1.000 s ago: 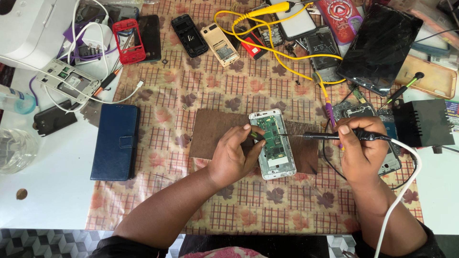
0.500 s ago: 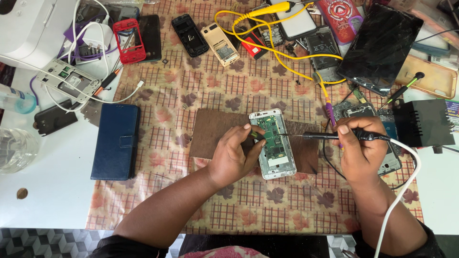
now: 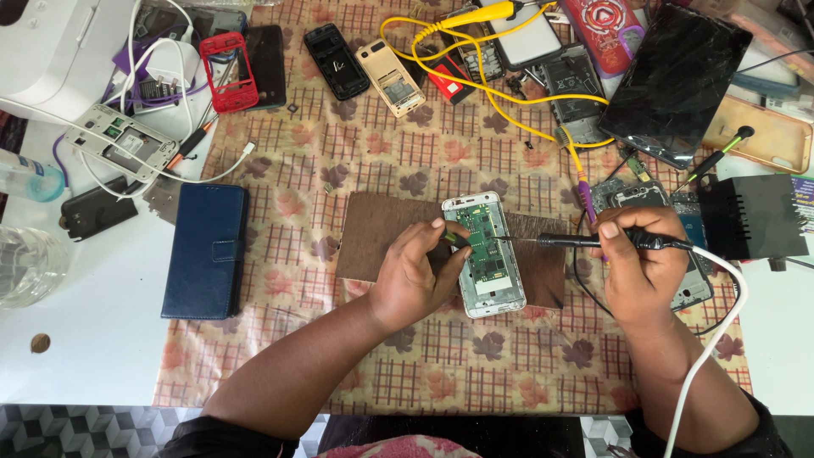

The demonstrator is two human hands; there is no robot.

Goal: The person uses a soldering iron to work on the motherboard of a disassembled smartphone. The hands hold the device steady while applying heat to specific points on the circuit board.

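Note:
An opened white phone with a bare green circuit board lies on a brown board in the middle of the patterned cloth. My left hand rests against the phone's left edge and pinches a small green-handled tool over the circuit board. My right hand grips a black soldering iron held level, its thin tip reaching left to the phone's right edge. A white cable runs from the iron down past my right wrist.
A dark blue wallet case lies to the left. Phone shells and parts, a red frame, yellow wires and a dark tablet crowd the far side. A black box stands at right, a white machine at far left.

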